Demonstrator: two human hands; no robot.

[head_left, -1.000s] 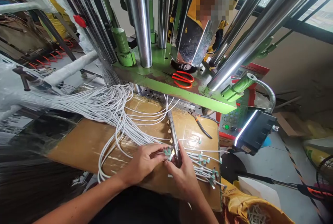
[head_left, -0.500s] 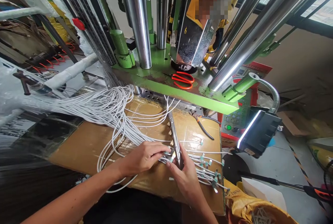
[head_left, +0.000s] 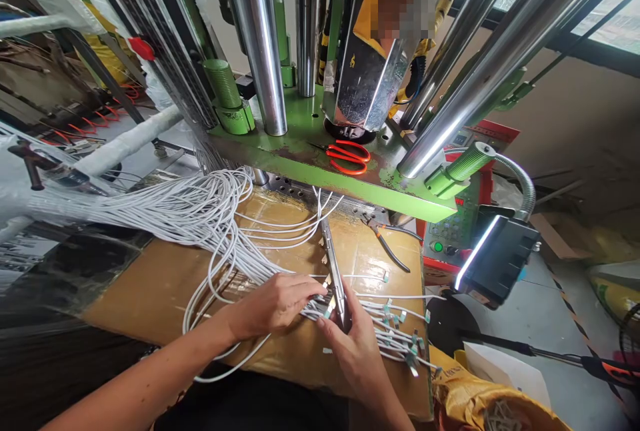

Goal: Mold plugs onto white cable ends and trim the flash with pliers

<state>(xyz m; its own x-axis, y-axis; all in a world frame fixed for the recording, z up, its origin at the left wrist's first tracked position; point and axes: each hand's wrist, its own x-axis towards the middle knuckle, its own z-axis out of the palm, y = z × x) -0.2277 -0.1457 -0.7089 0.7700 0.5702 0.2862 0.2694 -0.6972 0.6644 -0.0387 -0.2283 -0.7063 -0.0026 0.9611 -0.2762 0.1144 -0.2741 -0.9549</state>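
Since the frame half a second ago, one loose cable loop (head_left: 245, 362) has been slipping lower along the near edge of the desk (head_left: 145, 304), and the whole scene is sitting a little further left.

Head view, looking down: the person's left hand (head_left: 280, 301) is bringing thumb and fingers together at the near part of a slim metal bar (head_left: 337, 271), apparently pinching a small connector (head_left: 325, 283); the fingers are partly hiding it. The right hand (head_left: 356, 341) is gripping the bar's near end, with its thumb resting beside a second, teal-tipped piece (head_left: 329, 311). The bar is lying lengthwise away from the person, on the cardboard covering.

White cables (head_left: 200, 207) are spreading in from the left, many running under the bar to teal ends (head_left: 411, 351) on the right. Pliers (head_left: 393, 252) are lying beyond; red-handled scissors (head_left: 345, 155) are resting on the green press plate (head_left: 300, 164).

Working well here probably means the right hand is bracing the bar firmly, the left is aligning the connector squarely, and the cables are staying slack.
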